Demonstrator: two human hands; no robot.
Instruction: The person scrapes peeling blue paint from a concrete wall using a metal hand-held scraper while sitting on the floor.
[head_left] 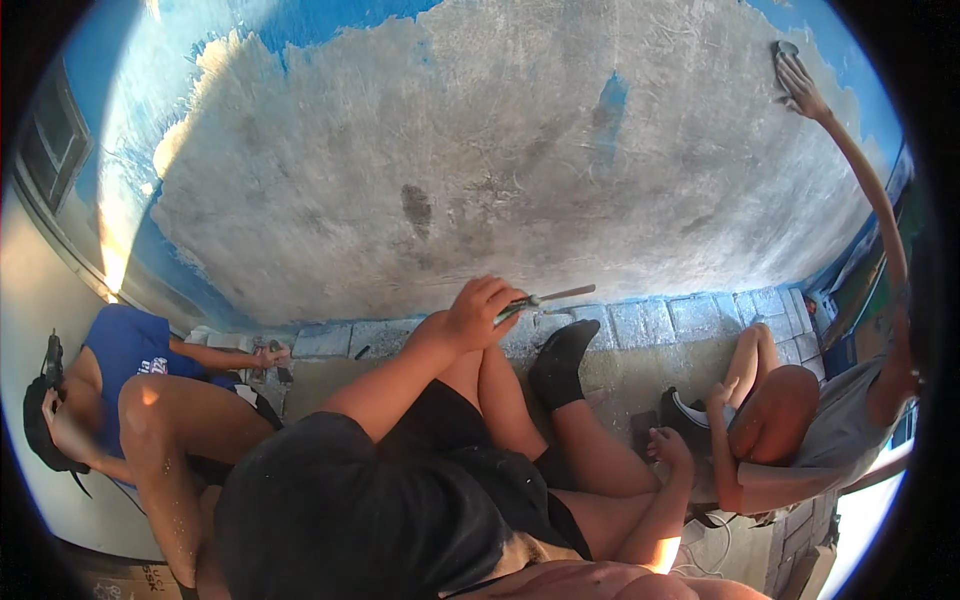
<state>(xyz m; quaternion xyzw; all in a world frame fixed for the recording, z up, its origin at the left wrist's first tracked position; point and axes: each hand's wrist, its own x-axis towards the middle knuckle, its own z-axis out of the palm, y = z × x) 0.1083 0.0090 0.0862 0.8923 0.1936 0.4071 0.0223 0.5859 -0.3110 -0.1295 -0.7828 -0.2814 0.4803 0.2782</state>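
My left hand [483, 312] is raised in front of my bent knee and wrapped round the dark green handle of a hand tool [566, 295]. The tool's narrow metal blade points right, toward the foot of the wall. Lower down, beside my leg, my right hand [670, 447] has its fingers curled. A small dark flat object [643, 425] lies at those fingertips; whether they grip it is unclear. Ahead stands a wall [480, 130] with a large bare grey patch edged by remaining blue paint.
A person in a blue shirt [125, 345] sits at left, one hand [272, 355] low near the paving. At right, a person in a grey shirt [850, 425] presses a dark pad [787, 49] on the wall. Stone blocks [640, 322] line its base. A pale cable [712, 555] lies behind.
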